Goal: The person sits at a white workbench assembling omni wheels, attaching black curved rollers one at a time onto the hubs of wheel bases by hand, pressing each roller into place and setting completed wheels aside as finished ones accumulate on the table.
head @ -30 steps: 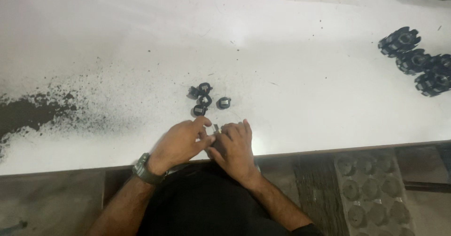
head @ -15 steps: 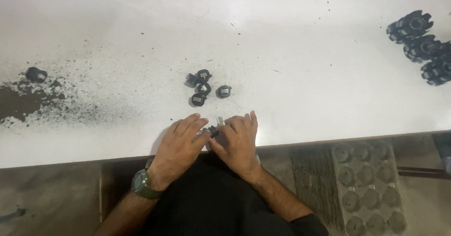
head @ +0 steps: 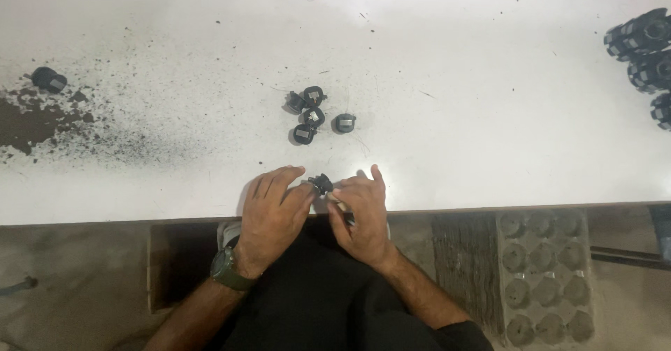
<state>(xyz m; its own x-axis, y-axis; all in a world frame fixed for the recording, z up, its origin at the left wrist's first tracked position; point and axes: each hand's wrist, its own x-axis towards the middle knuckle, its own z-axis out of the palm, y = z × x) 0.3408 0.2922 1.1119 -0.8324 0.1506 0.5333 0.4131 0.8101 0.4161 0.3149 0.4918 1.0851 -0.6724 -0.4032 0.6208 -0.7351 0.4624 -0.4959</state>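
My left hand (head: 272, 211) and my right hand (head: 360, 215) meet at the near edge of the white table (head: 454, 113). Between their fingertips they pinch one small black round part (head: 321, 182). My right hand also seems to hold a thin pale piece against it. A wristwatch sits on my left wrist. A little farther out on the table lies a cluster of several similar black parts (head: 311, 113), apart from both hands.
Dark powder (head: 42, 120) is spread over the table's left side, with one black part (head: 49, 79) beside it. A pile of black parts (head: 646, 50) lies at the far right edge. A grey moulded tray (head: 545, 274) rests on the floor at right.
The camera has shifted, so the table appears higher and farther left. Both hands stay together on the small black part at the table edge.
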